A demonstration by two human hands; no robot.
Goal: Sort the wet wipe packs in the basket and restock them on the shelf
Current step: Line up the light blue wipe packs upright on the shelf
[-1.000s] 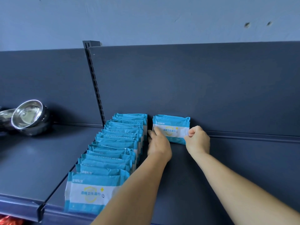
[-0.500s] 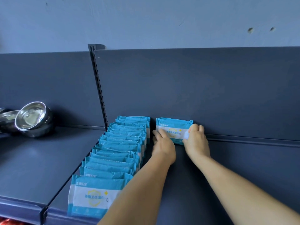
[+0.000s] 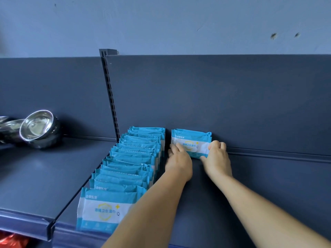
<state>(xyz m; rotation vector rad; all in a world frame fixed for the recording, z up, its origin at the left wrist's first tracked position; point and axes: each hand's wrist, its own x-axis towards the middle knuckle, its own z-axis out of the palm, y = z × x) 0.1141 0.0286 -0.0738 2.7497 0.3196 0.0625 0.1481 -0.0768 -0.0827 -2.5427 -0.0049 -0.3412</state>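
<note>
Head view: looks down onto a dark blue shelf (image 3: 268, 185) with both bare forearms reaching to its back.
Held packs: a small upright bunch of wet wipe packs (image 3: 192, 142) stands at the rear of the shelf, against the back panel (image 3: 232, 104), printed face toward the camera.
Left hand (image 3: 178, 159): fingers curled round the left end of the held packs, thumb lying across the front face.
Right hand (image 3: 217, 156): fingers curled over the right end of the same packs, thumb low at the bottom corner; the hand grips them.
Long row (image 3: 132, 161): many more blue and white packs stand on edge, one behind another, from the shelf's front lip to the back panel, just left of the held packs with a narrow gap between.
Front pack (image 3: 105, 210): nearest of the row, face fully visible, partly covered by the left forearm.
Upright post (image 3: 110, 97): a slotted strip rises at the back, left of the row.
Steel bowls (image 3: 38, 128): nested and tipped on their sides on the neighbouring shelf section, well apart to the left.
Wall (image 3: 161, 24): pale blue, above the panel.
</note>
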